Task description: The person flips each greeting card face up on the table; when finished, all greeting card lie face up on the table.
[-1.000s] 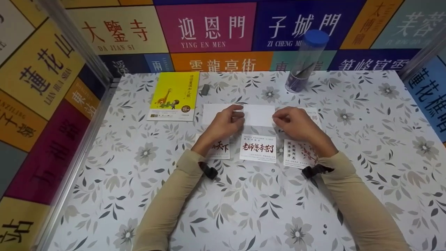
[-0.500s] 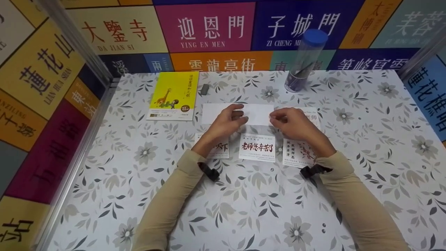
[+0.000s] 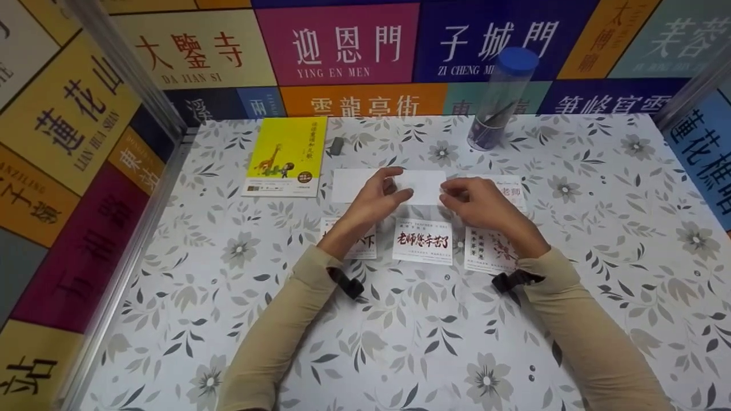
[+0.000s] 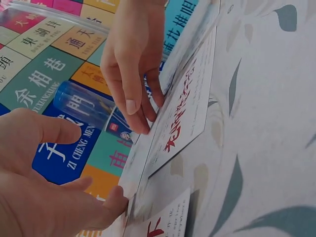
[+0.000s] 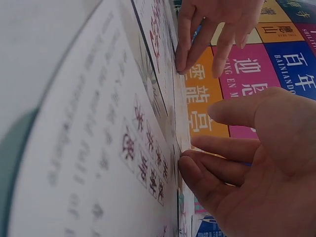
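In the head view a plain white paper strip (image 3: 425, 187) lies behind a row of printed cards. My left hand (image 3: 374, 197) spans the strip with its thumb spread from the fingers. Low fingertips of that hand reach the table surface in the left wrist view. At the strip's right end is my right hand (image 3: 477, 197), fingertips right at the edge, with a gap between thumb and fingers in the right wrist view. Nearest the wrists lie a left card (image 3: 365, 248), a middle card (image 3: 422, 241) with red writing and a right card (image 3: 485, 251); forearms partly cover the outer two.
Another printed card (image 3: 511, 191) is half hidden behind the right hand. Farther back are a yellow book (image 3: 288, 154), a small grey block (image 3: 337, 146) and a clear tube (image 3: 497, 103) with a blue lid. Printed panels (image 3: 342, 45) wall the table (image 3: 400, 331).
My right hand has shifted slightly left, and the strip's right end has moved left with it. The left thumb has spread away from its fingers. The front cards stay put.
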Action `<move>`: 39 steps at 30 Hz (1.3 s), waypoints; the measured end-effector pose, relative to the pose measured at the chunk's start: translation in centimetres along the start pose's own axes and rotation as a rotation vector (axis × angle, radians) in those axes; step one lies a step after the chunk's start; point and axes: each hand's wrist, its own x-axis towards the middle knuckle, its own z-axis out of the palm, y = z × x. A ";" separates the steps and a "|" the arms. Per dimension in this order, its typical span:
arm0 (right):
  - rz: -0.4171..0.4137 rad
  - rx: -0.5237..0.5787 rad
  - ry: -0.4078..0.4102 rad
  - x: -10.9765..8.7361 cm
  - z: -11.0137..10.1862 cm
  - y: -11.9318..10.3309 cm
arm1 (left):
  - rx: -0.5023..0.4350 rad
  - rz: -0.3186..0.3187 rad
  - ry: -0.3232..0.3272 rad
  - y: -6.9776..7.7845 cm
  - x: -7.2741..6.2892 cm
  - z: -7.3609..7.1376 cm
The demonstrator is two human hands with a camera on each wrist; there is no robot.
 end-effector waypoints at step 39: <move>-0.066 0.319 0.181 -0.2 0.0 -1.0 | 0.048 0.202 -0.270 -1.1 0.1 1.9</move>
